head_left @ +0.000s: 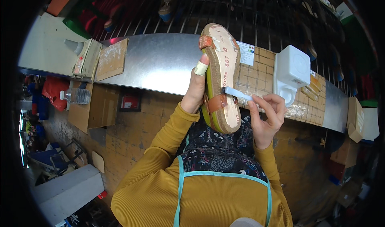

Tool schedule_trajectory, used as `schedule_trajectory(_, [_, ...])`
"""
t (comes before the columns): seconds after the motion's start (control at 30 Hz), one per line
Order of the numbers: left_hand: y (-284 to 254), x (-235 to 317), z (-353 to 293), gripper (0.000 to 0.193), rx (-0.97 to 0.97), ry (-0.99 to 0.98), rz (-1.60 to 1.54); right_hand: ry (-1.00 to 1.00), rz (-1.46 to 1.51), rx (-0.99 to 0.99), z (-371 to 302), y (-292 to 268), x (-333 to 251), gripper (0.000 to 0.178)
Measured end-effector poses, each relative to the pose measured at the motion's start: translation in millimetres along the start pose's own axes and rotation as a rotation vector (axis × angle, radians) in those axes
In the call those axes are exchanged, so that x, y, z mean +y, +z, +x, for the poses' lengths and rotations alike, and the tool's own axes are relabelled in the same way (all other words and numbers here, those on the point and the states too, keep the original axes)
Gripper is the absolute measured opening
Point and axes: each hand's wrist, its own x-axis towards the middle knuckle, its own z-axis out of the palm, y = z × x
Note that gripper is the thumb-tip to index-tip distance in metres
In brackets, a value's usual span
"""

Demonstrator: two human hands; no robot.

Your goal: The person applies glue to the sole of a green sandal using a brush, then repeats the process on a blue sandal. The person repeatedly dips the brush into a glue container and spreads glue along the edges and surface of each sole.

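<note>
My left hand (195,84) grips an unfinished sandal (224,66) by its side, the pale underside turned up toward me. A wrap covers the tip of my left thumb. Brown leather straps fold over the sandal's edges, and a yellow-green layer shows along its left side. Between the fingers of my right hand (268,116) is a small brush (239,94) with a pale handle. Its dark tip touches the underside next to the lower strap. Just right of my right hand stands a white plastic dispenser (292,66).
A metal ledge (160,58) runs across in front, partly covered by taped cardboard (256,72). Beyond it, several shoe parts lie on a dark rack (192,14). A glue-smeared cardboard piece (112,59) is at left, above a plastic bottle (76,95) and an open carton (96,108).
</note>
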Motion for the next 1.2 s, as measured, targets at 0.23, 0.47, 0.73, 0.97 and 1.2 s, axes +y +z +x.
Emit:
schedule_trajectory(0.23, [0, 5, 8, 0.077, -0.020, 0.005, -0.004, 0.037, 0.160, -0.112, 3, 2, 16, 0.021])
schedule_trajectory(0.47, [5, 10, 9, 0.078, -0.013, 0.028, 0.033, 0.050, 0.191, -0.141, -10, -5, 18, 0.022])
schedule_trajectory(0.73, [15, 13, 11, 0.080, -0.027, 0.049, 0.017, 0.197, 0.304, -0.024, 1, -4, 13, 0.020])
schedule_trajectory(0.97, [3, 17, 11, 0.082, 0.076, 0.173, 0.087, 0.124, 0.125, -0.165, -17, -22, 4, 0.017])
schedule_trajectory(1.2, [-7, 11, 8, 0.077, 0.073, 0.296, 0.182, 0.183, 0.146, -0.156, -11, -18, 0, 0.017])
